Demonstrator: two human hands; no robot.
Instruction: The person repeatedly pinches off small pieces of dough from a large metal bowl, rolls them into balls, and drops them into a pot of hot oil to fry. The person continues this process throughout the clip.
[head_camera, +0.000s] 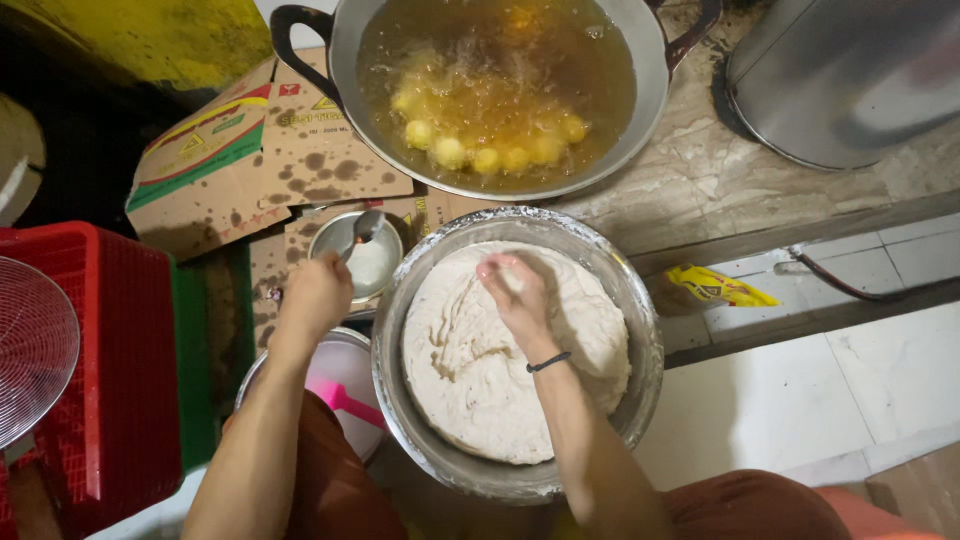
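Head view: right hand pinches a lump of dough over the basin. Left hand grips a spoon dipping into the small bowl ahead of it.

Red crate, stained cardboard, yellow packet, steel pot.

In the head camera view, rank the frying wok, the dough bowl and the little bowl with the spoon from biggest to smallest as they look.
1. and 2. The frying wok and the dough bowl look about alike; the wok is cut off at the top edge and the bowl looks nearer the camera, so no ranking between them.
3. The little bowl, clearly smallest.
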